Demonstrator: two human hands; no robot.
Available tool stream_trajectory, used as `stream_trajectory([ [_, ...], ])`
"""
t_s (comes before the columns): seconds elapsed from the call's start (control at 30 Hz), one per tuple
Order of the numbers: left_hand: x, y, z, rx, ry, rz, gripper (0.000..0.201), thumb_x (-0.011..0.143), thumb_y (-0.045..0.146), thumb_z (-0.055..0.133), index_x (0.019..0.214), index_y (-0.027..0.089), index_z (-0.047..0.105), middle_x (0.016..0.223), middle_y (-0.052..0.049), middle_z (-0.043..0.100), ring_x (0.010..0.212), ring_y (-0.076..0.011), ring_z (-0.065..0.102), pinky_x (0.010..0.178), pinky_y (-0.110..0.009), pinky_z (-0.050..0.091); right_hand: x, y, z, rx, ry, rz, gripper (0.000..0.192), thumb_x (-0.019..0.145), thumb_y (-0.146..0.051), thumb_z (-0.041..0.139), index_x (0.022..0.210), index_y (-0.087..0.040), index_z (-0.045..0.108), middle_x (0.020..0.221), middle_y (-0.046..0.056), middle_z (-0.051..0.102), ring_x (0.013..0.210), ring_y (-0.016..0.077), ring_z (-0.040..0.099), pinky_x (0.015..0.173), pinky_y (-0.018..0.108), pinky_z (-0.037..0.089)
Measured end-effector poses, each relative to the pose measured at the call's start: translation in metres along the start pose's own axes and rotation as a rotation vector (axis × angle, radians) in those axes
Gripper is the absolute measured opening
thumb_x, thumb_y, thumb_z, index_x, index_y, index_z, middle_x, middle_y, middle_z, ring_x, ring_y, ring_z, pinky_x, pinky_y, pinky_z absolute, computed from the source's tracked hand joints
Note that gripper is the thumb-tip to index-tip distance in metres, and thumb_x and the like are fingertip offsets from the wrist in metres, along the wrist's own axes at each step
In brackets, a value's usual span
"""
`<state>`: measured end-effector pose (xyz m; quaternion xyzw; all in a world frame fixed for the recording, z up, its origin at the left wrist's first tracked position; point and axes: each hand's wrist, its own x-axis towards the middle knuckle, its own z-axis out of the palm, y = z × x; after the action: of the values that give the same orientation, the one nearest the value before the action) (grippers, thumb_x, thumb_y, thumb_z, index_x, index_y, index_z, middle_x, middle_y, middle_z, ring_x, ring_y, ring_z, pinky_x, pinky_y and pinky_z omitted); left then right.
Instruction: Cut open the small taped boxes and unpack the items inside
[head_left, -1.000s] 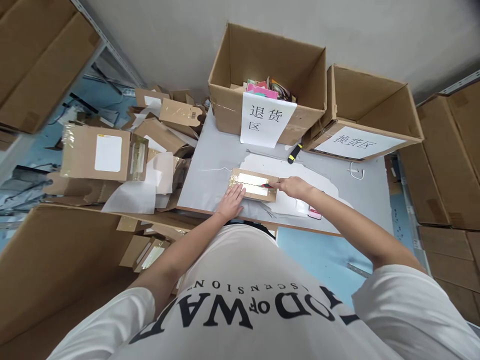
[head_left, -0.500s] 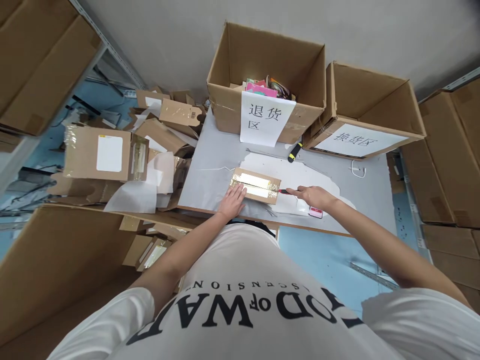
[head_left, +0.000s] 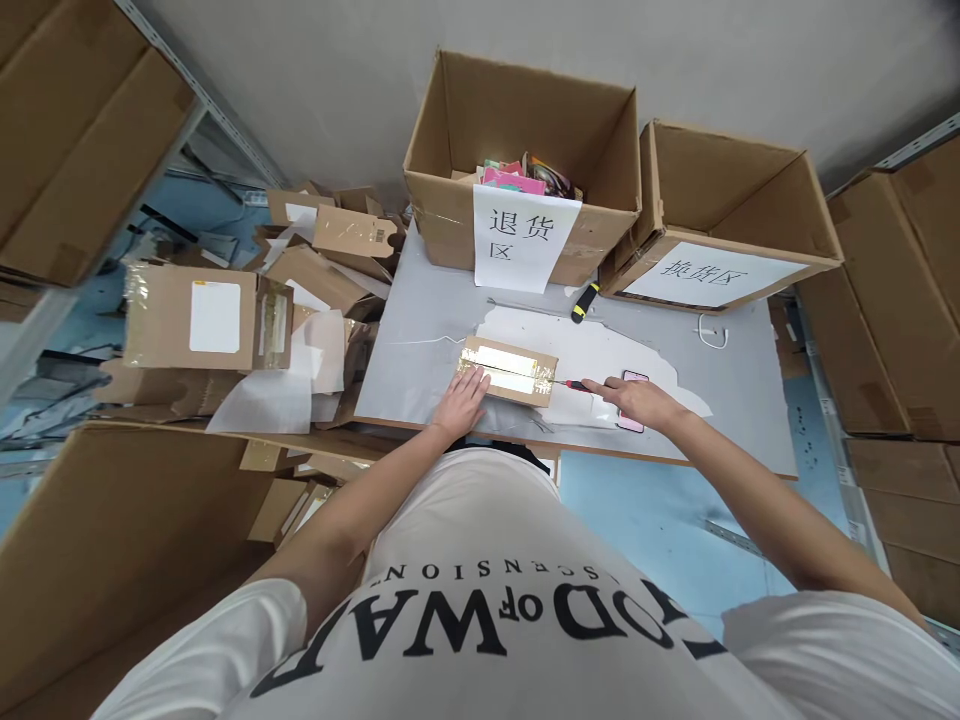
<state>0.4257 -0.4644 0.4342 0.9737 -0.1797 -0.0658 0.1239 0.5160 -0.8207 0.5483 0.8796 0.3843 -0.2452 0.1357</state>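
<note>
Taped parcel [head_left: 510, 369] flat at table's [head_left: 420, 330] near edge; left hand [head_left: 465, 402] spread open, pressing its left end. Right hand [head_left: 637, 402] closed around red cutter [head_left: 576, 385], tip at right end. Risk: blade slips toward left fingers if parcel shifts

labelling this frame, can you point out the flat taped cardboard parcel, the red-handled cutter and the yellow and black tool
flat taped cardboard parcel [head_left: 511, 369], head view, on its shiny taped top.
red-handled cutter [head_left: 576, 385], head view, on the red shaft beside the parcel's right end.
yellow and black tool [head_left: 585, 302], head view, mid-handle.
</note>
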Motion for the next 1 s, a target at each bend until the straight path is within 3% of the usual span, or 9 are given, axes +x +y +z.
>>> stream_trajectory([
  [0.17, 0.001, -0.001, -0.002, 0.022, -0.008, 0.013, 0.071, 0.084, 0.031, 0.052, 0.146, 0.009, 0.027, 0.154, -0.016, 0.024, 0.144, -0.0284, 0.015, 0.115, -0.044, 0.016, -0.018, 0.003, 0.009, 0.111, 0.054, 0.082, 0.077, 0.08, -0.001, 0.039, 0.146, -0.037, 0.025, 0.095, 0.006, 0.062, 0.064, 0.0167, 0.058, 0.057, 0.026, 0.035],
  [0.3, 0.0, -0.001, -0.002, 0.015, -0.001, 0.021, 0.071, 0.084, 0.033, 0.052, 0.147, 0.01, 0.026, 0.154, -0.016, 0.021, 0.144, -0.0285, 0.013, 0.115, -0.045, 0.016, -0.018, -0.009, 0.025, 0.355, 0.235, 0.2, 0.058, 0.091, -0.02, 0.037, 0.147, -0.032, 0.026, 0.096, 0.007, 0.062, 0.073, 0.0198, 0.061, 0.062, 0.029, 0.044],
  [0.4, -0.001, -0.002, 0.0, -0.018, 0.022, 0.023, 0.071, 0.084, 0.034, 0.051, 0.146, 0.009, 0.027, 0.154, -0.017, 0.022, 0.144, -0.0293, 0.012, 0.115, -0.046, 0.017, 0.001, -0.029, 0.042, 0.721, 0.415, 0.309, 0.056, 0.093, -0.032, 0.035, 0.148, -0.025, 0.024, 0.097, 0.007, 0.064, 0.075, 0.0188, 0.063, 0.07, 0.033, 0.05],
  [0.5, -0.001, -0.001, 0.001, -0.077, 0.054, 0.022, 0.068, 0.085, 0.035, 0.051, 0.144, 0.009, 0.031, 0.152, -0.019, 0.026, 0.143, -0.0311, 0.016, 0.114, -0.048, 0.019, 0.03, -0.054, 0.058, 1.173, 0.574, 0.43, 0.068, 0.09, -0.045, 0.04, 0.149, -0.02, 0.016, 0.094, 0.006, 0.066, 0.067, 0.0172, 0.064, 0.064, 0.034, 0.053],
  [0.63, 0.0, 0.0, -0.001, -0.21, 0.129, -0.015, 0.062, 0.087, 0.037, 0.048, 0.141, 0.01, 0.035, 0.149, -0.019, 0.033, 0.141, -0.0294, 0.025, 0.113, -0.048, 0.023, 0.067, -0.084, 0.074, 1.642, 0.766, 0.512, 0.06, 0.08, -0.057, 0.053, 0.125, -0.019, 0.044, 0.104, 0.009, 0.063, 0.077, 0.0184, 0.066, 0.061, 0.032, 0.054],
  [0.77, 0.0, -0.004, -0.008, -0.412, 0.297, -0.111, 0.055, 0.088, 0.039, 0.047, 0.136, 0.011, 0.042, 0.146, -0.017, 0.04, 0.135, -0.023, 0.038, 0.11, -0.038, 0.033, 0.089, -0.102, 0.08, 1.935, 0.854, 0.563, 0.052, 0.072, -0.059, 0.061, 0.106, -0.023, 0.047, 0.102, 0.005, 0.062, 0.082, 0.017, 0.065, 0.061, 0.03, 0.054],
  [0.87, 0.001, -0.015, -0.01, -0.56, 0.422, -0.241, 0.05, 0.087, 0.039, 0.049, 0.13, 0.013, 0.05, 0.141, -0.015, 0.046, 0.13, -0.0225, 0.045, 0.108, -0.037, 0.036, 0.096, -0.108, 0.081, 1.993, 0.849, 0.566, 0.05, 0.071, -0.059, 0.062, 0.103, -0.023, 0.047, 0.088, 0.001, 0.063, 0.069, 0.0134, 0.061, 0.056, 0.028, 0.052],
  [1.0, 0.005, -0.039, -0.004, -0.816, 0.431, -0.485, 0.052, 0.089, 0.046, 0.045, 0.129, 0.014, 0.052, 0.137, -0.014, 0.052, 0.128, -0.0245, 0.047, 0.107, -0.04, 0.037, 0.099, -0.107, 0.078, 1.967, 0.882, 0.556, 0.048, 0.072, -0.059, 0.06, 0.103, -0.023, 0.048, 0.083, -0.001, 0.063, 0.064, 0.0117, 0.058, 0.058, 0.028, 0.051],
])
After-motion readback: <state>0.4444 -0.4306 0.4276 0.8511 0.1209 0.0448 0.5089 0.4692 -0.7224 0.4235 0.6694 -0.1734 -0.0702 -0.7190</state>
